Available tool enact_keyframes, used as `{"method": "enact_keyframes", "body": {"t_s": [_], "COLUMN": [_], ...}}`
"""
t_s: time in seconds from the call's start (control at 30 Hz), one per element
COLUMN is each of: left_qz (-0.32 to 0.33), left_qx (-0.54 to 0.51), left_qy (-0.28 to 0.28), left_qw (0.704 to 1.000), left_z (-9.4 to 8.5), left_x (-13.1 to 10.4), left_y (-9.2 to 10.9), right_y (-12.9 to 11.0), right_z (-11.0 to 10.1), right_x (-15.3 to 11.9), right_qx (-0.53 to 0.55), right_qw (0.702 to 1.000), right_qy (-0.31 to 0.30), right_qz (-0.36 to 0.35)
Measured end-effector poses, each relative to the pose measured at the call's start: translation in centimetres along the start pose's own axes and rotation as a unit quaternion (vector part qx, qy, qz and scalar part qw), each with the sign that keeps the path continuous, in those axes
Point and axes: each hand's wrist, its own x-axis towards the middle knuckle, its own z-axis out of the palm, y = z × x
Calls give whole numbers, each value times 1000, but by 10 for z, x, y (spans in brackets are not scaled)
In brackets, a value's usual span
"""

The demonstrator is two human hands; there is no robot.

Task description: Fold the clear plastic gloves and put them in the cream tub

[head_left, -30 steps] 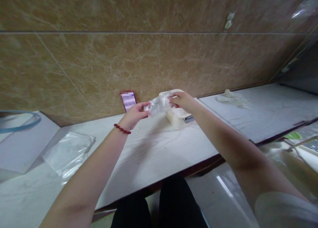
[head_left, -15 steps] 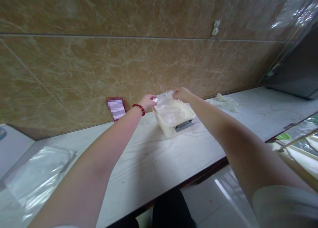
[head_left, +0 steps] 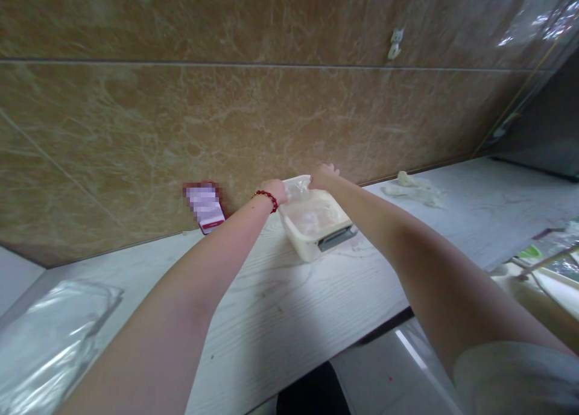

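A cream plastic box point(head_left: 300, 243) with a grey latch point(head_left: 335, 238) on its near side stands on the white counter. Clear plastic film point(head_left: 297, 188) lies over its far part, between my hands, and something pale shows under it. At the far left corner of the box is my left hand point(head_left: 277, 191), a red bead bracelet on its wrist. Its fingers are mostly hidden, closed about the film at the rim. My right hand point(head_left: 322, 177) grips the film at the far rim, thumb towards the box and fingers bent over the back.
A phone-like object with a dark red edge point(head_left: 211, 224) leans against the marbled tile wall. Clear plastic bags point(head_left: 54, 336) lie on the counter point(head_left: 253, 318) at left. Pale crumpled gloves or wrap point(head_left: 416, 189) lie at right, before a dark appliance point(head_left: 543, 113).
My hands have gone from holding the film raised above the far rim to lower, at the rim. The film now lies down between them. The view has shifted slightly.
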Motion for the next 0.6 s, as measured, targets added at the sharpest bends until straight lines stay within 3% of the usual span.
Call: {"method": "enact_keyframes", "body": {"t_s": [0.13, 0.27, 0.37, 0.5, 0.6], "left_qz": [-28, -71, -76, -84, -62], "left_qx": [24, -23, -54, -65, -123], "left_qy": [-31, 4, 40, 20, 24], "left_qw": [999, 997, 995, 994, 990], "left_z": [1, 7, 10, 8, 8], "left_x": [0, 4, 6, 6, 8], "left_y": [4, 2, 1, 1, -1], "right_y": [-1, 2, 3, 4, 5], "right_z": [4, 5, 0, -9, -11], "right_x": [-7, -15, -21, -27, -30], "right_qx": [-16, -32, -23, -22, -31], "right_qw": [1000, 999, 998, 989, 985], "right_qy": [13, 3, 21, 86, 81], "right_qz": [-19, -40, -61, -115, -151]}}
